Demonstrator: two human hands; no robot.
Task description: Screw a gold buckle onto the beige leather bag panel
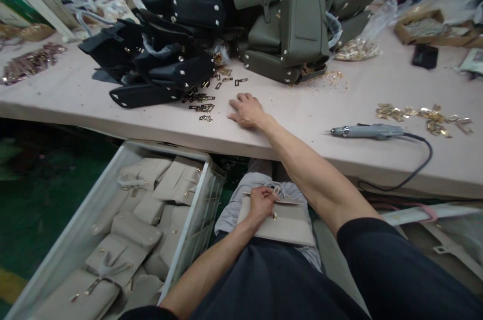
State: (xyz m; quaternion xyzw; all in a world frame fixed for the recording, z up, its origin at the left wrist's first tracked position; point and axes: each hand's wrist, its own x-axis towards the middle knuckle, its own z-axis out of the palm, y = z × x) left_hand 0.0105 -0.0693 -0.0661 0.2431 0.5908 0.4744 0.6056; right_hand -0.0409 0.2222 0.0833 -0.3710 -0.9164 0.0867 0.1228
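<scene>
A beige handbag lies across my lap. My left hand is closed on its upper part, by the flap strap and a small gold clasp; the fingertips partly hide what they pinch. On the table, my right hand rests palm down with its fingers apart, and I see nothing held in it. Just left of that hand are small rectangular metal buckles, some dark and some gold. A grey electric screwdriver lies to the right of my forearm, its cord curling over the table edge.
Black handbags and olive handbags are piled at the back. A white crate of beige handbags stands on my left. Gold metal fittings lie at right, reddish ones far left. An open cardboard tray sits back right.
</scene>
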